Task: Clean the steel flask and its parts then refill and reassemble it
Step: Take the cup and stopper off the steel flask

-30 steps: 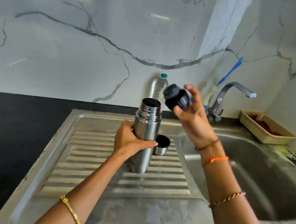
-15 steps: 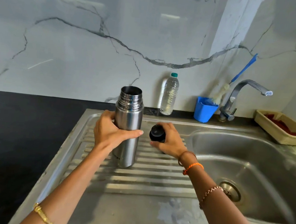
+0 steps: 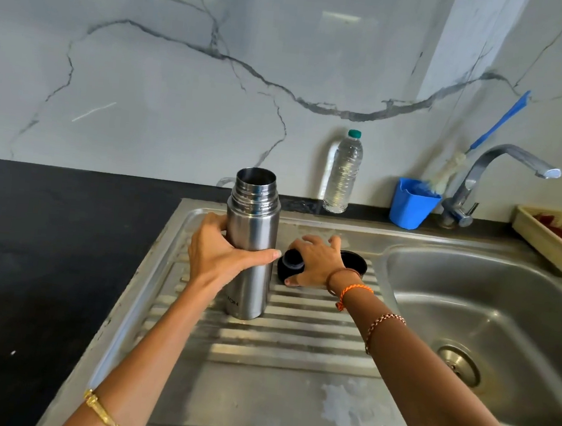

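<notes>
The steel flask (image 3: 251, 244) stands upright and uncapped on the ribbed drainboard (image 3: 280, 343), its mouth open. My left hand (image 3: 220, 255) grips its body from the left, thumb across the front. Just right of it the black stopper (image 3: 291, 263) sits on the drainboard. My right hand (image 3: 317, 262) holds it, thumb curled round its front base and fingers spread above. The flask's cup lid (image 3: 357, 263) stands mouth-up behind my right wrist, partly hidden.
A steel sink basin (image 3: 488, 322) with a drain lies to the right, a tap (image 3: 496, 171) at its back. A water bottle (image 3: 343, 174), a blue tub (image 3: 411, 204) with a bottle brush (image 3: 497, 123) and a beige tray (image 3: 551, 242) line the wall. Black counter (image 3: 45, 258) lies left.
My right hand brought the stopper down from above the flask and set it on the drainboard beside the flask; its fingers have now spread. The left hand kept hold of the flask.
</notes>
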